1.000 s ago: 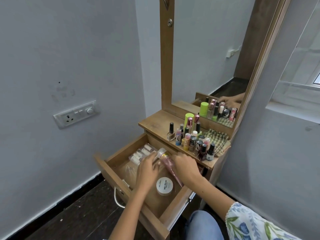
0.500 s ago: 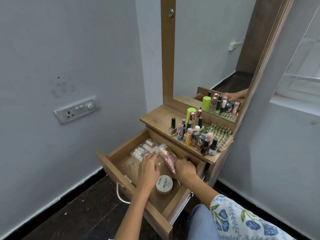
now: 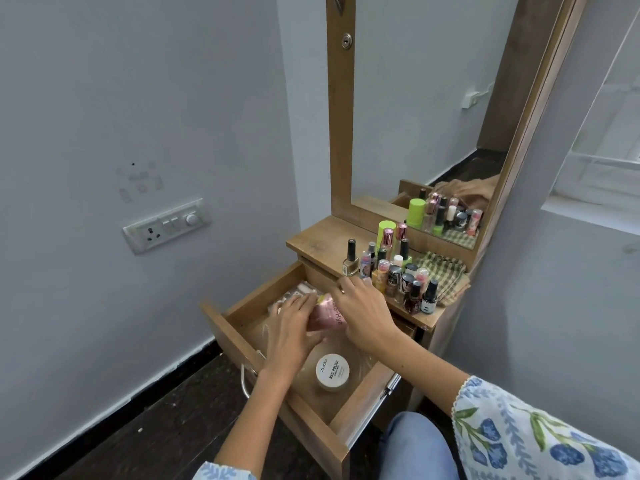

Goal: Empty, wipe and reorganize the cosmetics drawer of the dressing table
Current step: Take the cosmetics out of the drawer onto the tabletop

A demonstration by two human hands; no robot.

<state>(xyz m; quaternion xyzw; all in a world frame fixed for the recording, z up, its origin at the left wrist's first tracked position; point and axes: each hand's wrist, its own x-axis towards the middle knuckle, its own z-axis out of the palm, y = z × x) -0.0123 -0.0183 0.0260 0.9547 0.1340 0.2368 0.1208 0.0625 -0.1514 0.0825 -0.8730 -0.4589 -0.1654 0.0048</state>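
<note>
Hands differ from 0.5 s ago: right hand (image 3: 363, 311) lifts, fingers spread, empty; left hand (image 3: 294, 327) grips glossy pink tube (image 3: 327, 315) over wooden drawer (image 3: 239, 327), 12 o'clock of round white jar (image 3: 332, 372).

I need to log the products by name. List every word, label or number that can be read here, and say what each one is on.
"zudio" and "NAIL POLISH": on the lid of the round white jar in the open wooden drawer.
Pink tube between the left hand and right hand: dark lettering, partly covered, not readable.
Small nail polish bottles on the wooden tabletop: labels too small to read.
</note>
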